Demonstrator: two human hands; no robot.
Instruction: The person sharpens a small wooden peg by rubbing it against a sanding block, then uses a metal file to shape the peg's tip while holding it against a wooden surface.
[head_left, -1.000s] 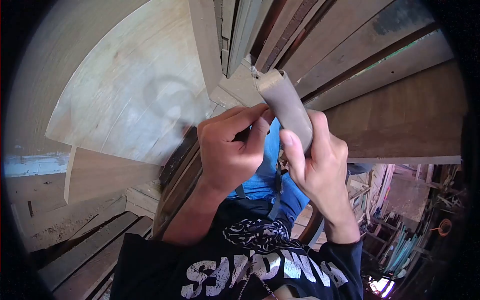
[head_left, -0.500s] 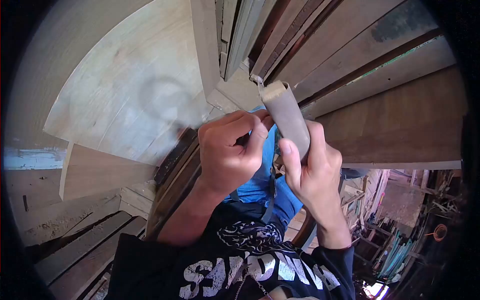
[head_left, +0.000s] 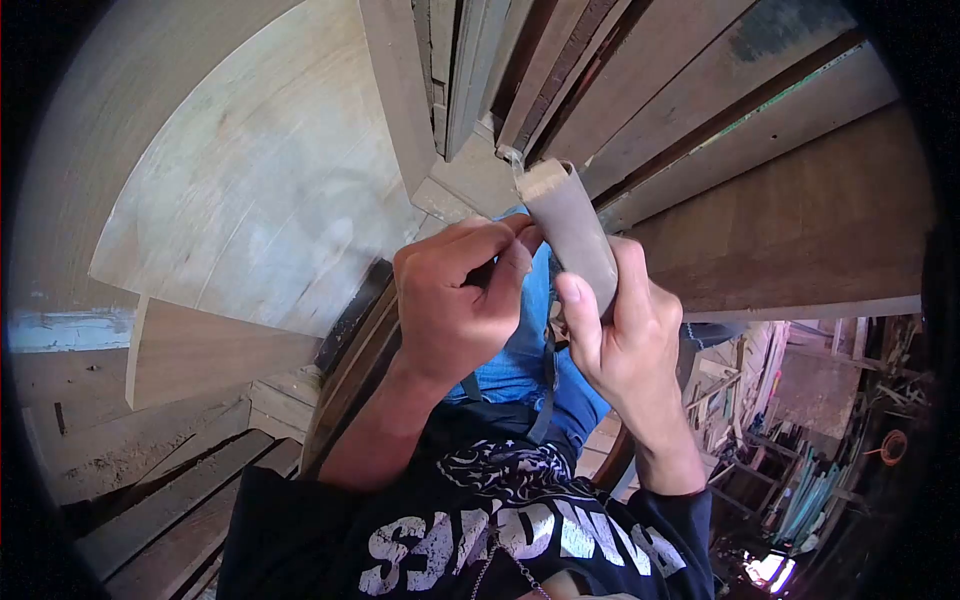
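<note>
A wooden block wrapped in grey sandpaper (head_left: 578, 235) is held at a tilt in my right hand (head_left: 635, 340), thumb on its near face and fingers around its far side. My left hand (head_left: 462, 290) is closed beside the block's left edge, thumb and index finger pinched together. Whatever lies between those fingertips is too small to make out. A torn, pale strip hangs at the block's upper left corner.
A large curved wooden panel (head_left: 270, 170) stands at the left, with a triangular wooden piece (head_left: 210, 350) below it. Long boards (head_left: 790, 210) lean at the upper right. Slats lie at the lower left. An orange coil (head_left: 892, 447) hangs at the far right.
The view has shifted slightly. My left fingertips are a little nearer the block's edge, and the block stays in my right hand.
</note>
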